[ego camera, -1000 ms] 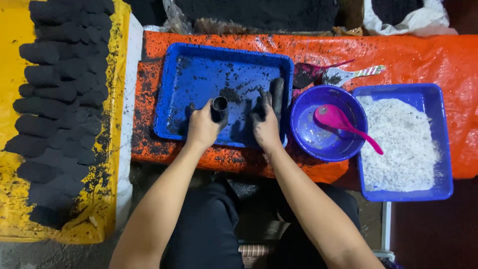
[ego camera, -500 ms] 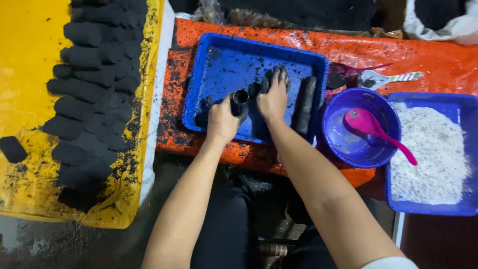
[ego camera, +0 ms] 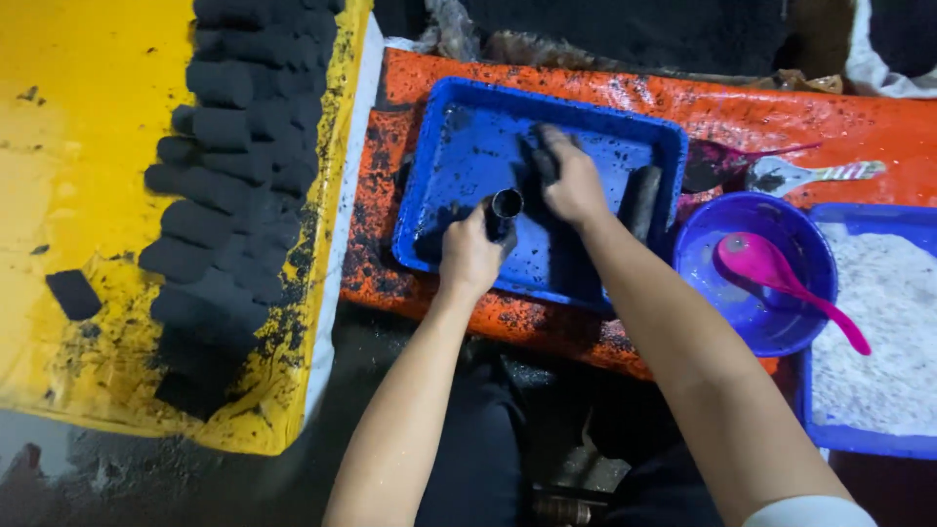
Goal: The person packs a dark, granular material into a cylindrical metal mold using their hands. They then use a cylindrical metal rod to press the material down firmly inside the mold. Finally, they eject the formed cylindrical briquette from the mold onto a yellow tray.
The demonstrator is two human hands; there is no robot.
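Left hand (ego camera: 470, 256) grips a small black tube (ego camera: 505, 209) in the blue tray (ego camera: 459, 127); right hand (ego camera: 574, 181) lies open, flat on black powder (ego camera: 542, 156).

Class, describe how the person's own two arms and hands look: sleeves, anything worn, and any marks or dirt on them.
Both forearms are bare. A white sleeve edge shows on the right arm. No gloves, rings or watch show. The left hand and right hand carry black powder smudges, mostly on the fingers.

Two hands worked: the left hand (ego camera: 471, 256) gripped one metal tube (ego camera: 505, 208); just right of that grip lay one black roll (ego camera: 641, 198). Farther right stood two blue trays (ego camera: 439, 195), one purple bowl (ego camera: 752, 322), one pink spoon (ego camera: 771, 273).
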